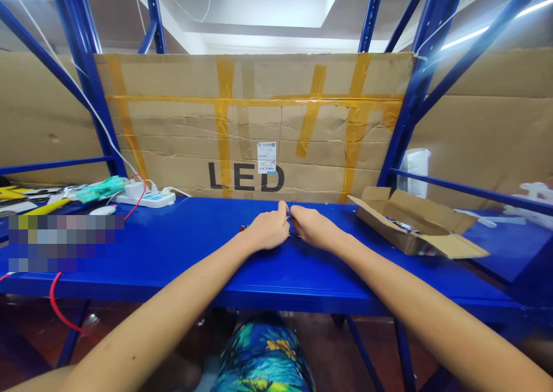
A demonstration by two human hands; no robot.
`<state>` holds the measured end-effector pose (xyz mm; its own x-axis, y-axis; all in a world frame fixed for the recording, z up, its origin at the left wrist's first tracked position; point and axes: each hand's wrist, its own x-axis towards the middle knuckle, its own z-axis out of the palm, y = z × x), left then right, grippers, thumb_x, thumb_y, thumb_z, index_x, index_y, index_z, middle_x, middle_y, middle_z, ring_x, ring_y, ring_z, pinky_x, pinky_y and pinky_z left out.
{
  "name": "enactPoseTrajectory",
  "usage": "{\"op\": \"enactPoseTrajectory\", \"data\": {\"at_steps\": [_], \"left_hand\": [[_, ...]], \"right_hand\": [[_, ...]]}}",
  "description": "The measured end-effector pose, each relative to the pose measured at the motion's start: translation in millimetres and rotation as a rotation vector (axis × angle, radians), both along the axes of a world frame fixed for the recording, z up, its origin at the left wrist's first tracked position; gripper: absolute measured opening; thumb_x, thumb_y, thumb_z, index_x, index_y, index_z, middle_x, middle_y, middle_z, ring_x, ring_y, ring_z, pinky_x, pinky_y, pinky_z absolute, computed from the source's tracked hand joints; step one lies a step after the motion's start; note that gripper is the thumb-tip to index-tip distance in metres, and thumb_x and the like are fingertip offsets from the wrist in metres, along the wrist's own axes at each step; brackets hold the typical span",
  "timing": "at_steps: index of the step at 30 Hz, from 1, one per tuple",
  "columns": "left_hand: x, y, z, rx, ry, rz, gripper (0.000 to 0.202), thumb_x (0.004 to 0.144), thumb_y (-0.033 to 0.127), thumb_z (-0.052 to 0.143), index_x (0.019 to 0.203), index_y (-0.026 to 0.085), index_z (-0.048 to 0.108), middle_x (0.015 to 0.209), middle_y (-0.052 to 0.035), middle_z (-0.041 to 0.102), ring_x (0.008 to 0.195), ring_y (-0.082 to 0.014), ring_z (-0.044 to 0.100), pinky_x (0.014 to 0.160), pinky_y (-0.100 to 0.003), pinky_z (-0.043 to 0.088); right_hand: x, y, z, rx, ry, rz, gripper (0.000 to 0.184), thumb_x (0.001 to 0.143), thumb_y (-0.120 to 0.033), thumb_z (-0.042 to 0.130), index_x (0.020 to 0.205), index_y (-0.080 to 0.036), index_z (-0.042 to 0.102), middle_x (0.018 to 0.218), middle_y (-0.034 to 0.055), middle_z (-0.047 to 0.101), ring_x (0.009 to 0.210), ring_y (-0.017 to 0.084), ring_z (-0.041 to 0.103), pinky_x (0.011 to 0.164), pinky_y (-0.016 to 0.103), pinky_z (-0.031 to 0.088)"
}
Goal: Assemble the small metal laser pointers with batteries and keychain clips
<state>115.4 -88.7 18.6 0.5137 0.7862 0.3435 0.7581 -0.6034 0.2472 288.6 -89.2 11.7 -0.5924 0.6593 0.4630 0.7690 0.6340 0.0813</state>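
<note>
My left hand and my right hand meet close together over the middle of the blue tabletop. The fingers of both are curled closed. Small dark and shiny bits show in the narrow gap between the fingertips, too small to name. Just behind the left hand, by its wrist, a small red thing peeks out; most of it is hidden.
To the right, an open cardboard box holds shiny metal pieces. A white power strip with plugs lies at the left, near yellow-handled tools and a red cable. Behind stands a large cardboard panel marked LED.
</note>
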Motion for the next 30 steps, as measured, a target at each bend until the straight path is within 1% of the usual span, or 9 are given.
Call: {"op": "enactPoseTrajectory", "data": {"at_steps": [5,8,12,15,18,20,24,27,30], "left_hand": [[0.1,1.7,-1.8,-0.029,-0.003,0.009,0.023,0.090,0.026,0.036,0.109,0.015,0.044,0.094,-0.0225,0.069,0.084,-0.0385,0.067,0.070,-0.041,0.042],[-0.9,5.0,-1.0,-0.018,0.025,0.042,0.025,0.090,0.024,0.035,0.113,0.015,0.043,0.098,-0.0220,0.069,0.088,-0.0373,0.067,0.072,-0.041,0.043],[-4.1,11.5,1.8,0.055,-0.057,0.091,0.022,0.091,0.028,0.039,0.111,0.018,0.045,0.100,-0.0187,0.069,0.093,-0.0353,0.066,0.075,-0.040,0.044],[-6.9,16.1,3.0,0.075,-0.121,0.081,0.016,0.090,0.030,0.046,0.103,0.021,0.049,0.098,-0.0153,0.069,0.094,-0.0332,0.065,0.077,-0.039,0.044],[-8.9,21.0,1.5,0.075,-0.178,0.028,0.014,0.089,0.023,0.048,0.103,0.022,0.051,0.100,-0.0136,0.069,0.095,-0.0308,0.065,0.078,-0.038,0.044],[-10.0,24.6,-0.2,0.083,-0.210,-0.002,0.015,0.089,0.021,0.048,0.103,0.021,0.052,0.100,-0.0129,0.069,0.095,-0.0298,0.064,0.079,-0.038,0.045],[-11.4,28.9,-0.6,0.095,-0.323,-0.041,0.010,0.089,0.023,0.051,0.098,0.021,0.056,0.096,-0.0093,0.070,0.091,-0.0252,0.064,0.079,-0.035,0.045],[-10.8,26.3,2.4,0.085,-0.438,-0.108,0.007,0.090,0.024,0.051,0.092,0.020,0.056,0.088,-0.0053,0.070,0.085,-0.0205,0.064,0.076,-0.031,0.045],[-8.9,21.7,4.8,0.012,-0.499,-0.202,0.013,0.093,0.024,0.045,0.087,0.019,0.055,0.078,-0.0021,0.069,0.073,-0.0165,0.062,0.069,-0.028,0.044]], "right_hand": [[-3.2,-1.2,-1.4,0.049,-0.109,-0.025,0.023,0.086,-0.003,0.040,0.102,-0.014,0.053,0.093,0.0140,0.064,0.084,0.023,0.059,0.072,0.031,0.040],[-4.4,0.1,-1.6,0.065,-0.095,-0.039,0.020,0.089,-0.006,0.039,0.100,-0.014,0.053,0.093,0.0145,0.065,0.083,0.023,0.060,0.071,0.031,0.040],[1.3,5.0,1.8,0.015,0.053,-0.080,0.014,0.095,-0.015,0.038,0.096,-0.015,0.053,0.090,0.0134,0.067,0.078,0.021,0.060,0.067,0.029,0.039],[12.9,10.8,5.4,-0.039,0.227,-0.043,0.015,0.096,-0.018,0.038,0.095,-0.016,0.054,0.084,0.0097,0.066,0.073,0.019,0.059,0.066,0.028,0.039],[26.0,17.0,7.4,-0.078,0.381,0.031,0.023,0.094,-0.017,0.039,0.110,-0.016,0.056,0.069,0.0013,0.060,0.064,0.016,0.055,0.065,0.027,0.041],[32.3,20.2,7.9,-0.098,0.454,0.057,0.033,0.092,-0.016,0.039,0.120,-0.017,0.056,0.066,-0.0011,0.057,0.061,0.015,0.054,0.066,0.028,0.043],[35.7,21.2,7.8,-0.209,0.523,0.054,0.033,0.092,-0.023,0.041,0.116,-0.017,0.063,0.066,0.0001,0.060,0.060,0.015,0.057,0.063,0.029,0.046],[32.2,18.6,7.1,-0.211,0.502,0.097,0.033,0.091,-0.032,0.050,0.119,-0.019,0.062,0.079,0.0033,0.068,0.070,0.018,0.063,0.068,0.031,0.049],[26.7,15.5,6.7,-0.074,0.445,0.155,0.032,0.088,-0.032,0.057,0.117,-0.019,0.062,0.103,0.0088,0.070,0.090,0.022,0.065,0.082,0.036,0.050]]}}
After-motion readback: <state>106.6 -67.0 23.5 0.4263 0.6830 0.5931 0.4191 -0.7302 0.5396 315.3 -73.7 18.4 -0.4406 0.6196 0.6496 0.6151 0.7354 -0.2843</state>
